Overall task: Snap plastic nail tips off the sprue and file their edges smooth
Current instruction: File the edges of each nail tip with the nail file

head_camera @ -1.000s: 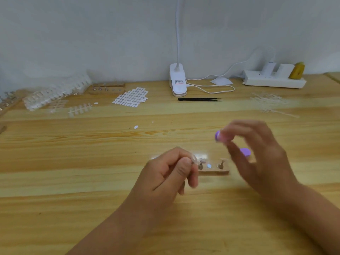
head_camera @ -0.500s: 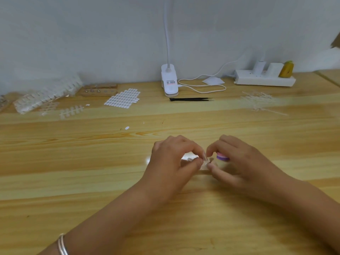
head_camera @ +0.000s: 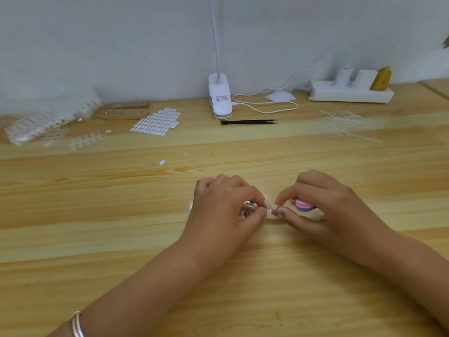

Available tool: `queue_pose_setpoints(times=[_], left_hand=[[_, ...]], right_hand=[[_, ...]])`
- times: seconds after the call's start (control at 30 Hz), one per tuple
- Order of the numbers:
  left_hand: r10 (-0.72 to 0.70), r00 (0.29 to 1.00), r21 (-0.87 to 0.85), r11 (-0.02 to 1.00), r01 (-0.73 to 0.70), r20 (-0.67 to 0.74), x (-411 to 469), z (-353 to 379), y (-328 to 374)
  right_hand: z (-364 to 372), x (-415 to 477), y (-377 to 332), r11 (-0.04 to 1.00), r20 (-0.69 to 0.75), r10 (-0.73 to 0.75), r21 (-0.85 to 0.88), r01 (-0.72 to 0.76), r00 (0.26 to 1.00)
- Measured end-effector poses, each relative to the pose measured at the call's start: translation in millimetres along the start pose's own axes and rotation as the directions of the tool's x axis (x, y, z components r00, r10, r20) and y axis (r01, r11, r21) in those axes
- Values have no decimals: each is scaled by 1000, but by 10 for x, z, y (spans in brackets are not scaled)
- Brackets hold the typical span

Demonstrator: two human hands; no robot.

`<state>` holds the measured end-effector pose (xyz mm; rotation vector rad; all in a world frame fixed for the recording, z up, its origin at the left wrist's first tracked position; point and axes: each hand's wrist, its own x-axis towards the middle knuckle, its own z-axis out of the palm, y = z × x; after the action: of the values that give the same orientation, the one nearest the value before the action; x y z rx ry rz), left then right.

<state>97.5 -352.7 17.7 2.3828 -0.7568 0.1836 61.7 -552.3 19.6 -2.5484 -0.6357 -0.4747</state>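
Head view: left hand (head_camera: 226,210) and right hand (head_camera: 323,205) meet fingertip to fingertip, both pinching the nail tip (head_camera: 269,211), near centre of the table (head_camera: 109,215); file block (head_camera: 303,206) under the right palm; best plant wrists, press lightly.

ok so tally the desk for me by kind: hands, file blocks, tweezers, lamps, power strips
hands: 2 (left hand, right hand)
file block: 1
tweezers: 1
clip lamp: 1
power strip: 1
total: 6
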Motion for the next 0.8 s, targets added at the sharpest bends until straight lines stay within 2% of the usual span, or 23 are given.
queue_pose_setpoints(times=[0.17, 0.27, 0.37, 0.47, 0.67, 0.8], left_hand=[[33, 997, 50, 998, -29, -73, -29, 10, 3], [149, 978, 86, 987, -138, -149, -62, -11, 13], [335, 891, 69, 941, -330, -305, -86, -40, 74], [421, 832, 47, 899, -435, -362, -76, -79, 87], [459, 811, 27, 875, -483, -363, -78, -124, 89], [374, 845, -80, 898, -433, -381, -106, -142, 125]], right_hand=[[-51, 1, -7, 984, -40, 96, 158, -88, 995], [-117, 27, -43, 940, -30, 167, 306, -151, 985], [-172, 43, -96, 885, 8, 187, 433, -172, 982], [-207, 39, -141, 824, 40, 154, 545, -151, 987], [-207, 30, -173, 719, 108, 178, 664, -204, 978], [-221, 1, -223, 726, 132, 206, 644, -242, 970]])
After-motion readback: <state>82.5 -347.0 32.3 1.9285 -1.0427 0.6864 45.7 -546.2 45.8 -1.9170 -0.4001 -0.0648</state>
